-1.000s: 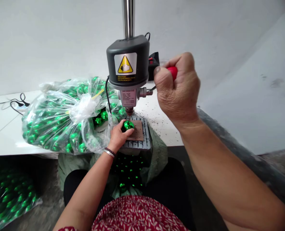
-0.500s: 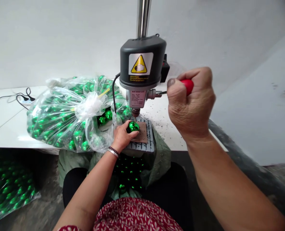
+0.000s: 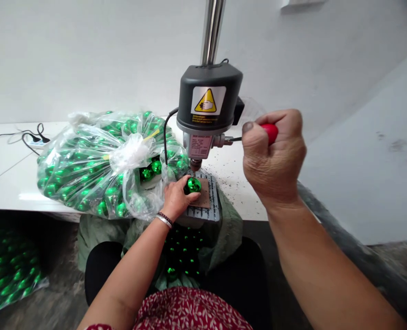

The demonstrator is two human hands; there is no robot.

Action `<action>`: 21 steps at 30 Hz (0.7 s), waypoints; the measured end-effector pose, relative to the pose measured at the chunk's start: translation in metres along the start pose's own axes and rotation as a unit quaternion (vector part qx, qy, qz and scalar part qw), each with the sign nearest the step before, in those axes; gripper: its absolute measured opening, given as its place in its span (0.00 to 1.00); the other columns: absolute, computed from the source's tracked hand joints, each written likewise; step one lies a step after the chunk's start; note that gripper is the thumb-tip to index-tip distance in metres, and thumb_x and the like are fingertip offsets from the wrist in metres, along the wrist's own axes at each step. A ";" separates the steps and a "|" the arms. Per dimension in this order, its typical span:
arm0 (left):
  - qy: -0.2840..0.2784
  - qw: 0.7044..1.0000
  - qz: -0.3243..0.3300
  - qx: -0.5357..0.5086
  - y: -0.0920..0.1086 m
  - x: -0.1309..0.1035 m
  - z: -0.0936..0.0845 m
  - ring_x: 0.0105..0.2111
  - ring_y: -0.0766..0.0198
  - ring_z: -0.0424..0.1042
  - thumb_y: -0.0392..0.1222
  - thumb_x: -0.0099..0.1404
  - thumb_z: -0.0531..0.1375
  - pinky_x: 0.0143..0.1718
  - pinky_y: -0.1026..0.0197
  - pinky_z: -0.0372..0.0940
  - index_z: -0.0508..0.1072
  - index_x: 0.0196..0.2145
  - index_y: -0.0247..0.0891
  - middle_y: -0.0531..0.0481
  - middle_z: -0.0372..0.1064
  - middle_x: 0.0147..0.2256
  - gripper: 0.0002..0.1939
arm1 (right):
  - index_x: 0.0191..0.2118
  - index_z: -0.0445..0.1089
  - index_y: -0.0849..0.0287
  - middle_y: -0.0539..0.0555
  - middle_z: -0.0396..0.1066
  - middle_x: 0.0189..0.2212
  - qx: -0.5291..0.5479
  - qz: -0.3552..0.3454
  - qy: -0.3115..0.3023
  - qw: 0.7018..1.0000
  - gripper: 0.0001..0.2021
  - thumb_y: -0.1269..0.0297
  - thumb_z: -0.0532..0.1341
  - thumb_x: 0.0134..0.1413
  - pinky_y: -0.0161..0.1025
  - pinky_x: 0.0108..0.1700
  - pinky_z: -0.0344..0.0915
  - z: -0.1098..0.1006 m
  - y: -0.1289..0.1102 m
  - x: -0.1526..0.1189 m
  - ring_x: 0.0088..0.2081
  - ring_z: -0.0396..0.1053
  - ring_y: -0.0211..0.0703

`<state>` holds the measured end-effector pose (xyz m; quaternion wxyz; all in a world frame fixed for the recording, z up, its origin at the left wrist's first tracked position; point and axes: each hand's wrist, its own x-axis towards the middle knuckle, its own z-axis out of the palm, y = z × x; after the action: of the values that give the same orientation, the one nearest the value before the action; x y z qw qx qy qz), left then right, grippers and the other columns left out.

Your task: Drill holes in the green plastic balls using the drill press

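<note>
Beneath the chuck of a dark grey drill press (image 3: 210,98), my left hand (image 3: 176,197) holds a shiny green ball (image 3: 194,185) between thumb and fingers. The ball rests on a brown board (image 3: 204,195) on the machine's base. The thin drill bit is right above the ball; whether it touches cannot be made out. My right hand (image 3: 275,156) is wrapped round the red knob (image 3: 269,133) of the press lever, to the right of the machine.
A clear plastic bag (image 3: 83,169) full of green balls lies on the white table (image 3: 4,169) at left. More green balls fill a bag (image 3: 11,275) at lower left and a green sack (image 3: 224,229) below the press. Dark shavings lie right of the base.
The camera view has shifted slightly, so the press appears lower and further right. Both hands keep their holds on the ball and the red knob.
</note>
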<state>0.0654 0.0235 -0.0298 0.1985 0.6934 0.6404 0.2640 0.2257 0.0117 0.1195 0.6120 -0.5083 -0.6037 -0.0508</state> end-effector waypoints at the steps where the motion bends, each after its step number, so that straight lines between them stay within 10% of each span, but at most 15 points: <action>1: 0.001 1.000 -0.008 -0.007 0.000 0.000 0.000 0.47 0.47 0.69 0.51 0.55 0.66 0.51 0.47 0.61 0.69 0.58 0.44 0.43 0.75 0.45 0.32 | 0.33 0.59 0.58 0.46 0.60 0.24 -0.001 0.001 -0.001 1.000 0.12 0.54 0.54 0.54 0.32 0.29 0.56 0.000 0.000 0.000 0.24 0.55 0.28; 21: -0.003 1.000 -0.012 -0.001 -0.002 -0.003 0.001 0.46 0.48 0.70 0.53 0.56 0.66 0.49 0.49 0.63 0.70 0.56 0.45 0.45 0.75 0.42 0.30 | 0.33 0.60 0.55 0.47 0.63 0.26 -0.035 -0.034 0.061 0.997 0.06 0.59 0.53 0.56 0.34 0.31 0.59 0.005 0.011 -0.028 0.26 0.60 0.32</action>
<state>0.0649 0.0211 -0.0321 0.2041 0.6861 0.6480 0.2601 0.2222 0.0052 0.0893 0.6275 -0.5044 -0.5800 -0.1242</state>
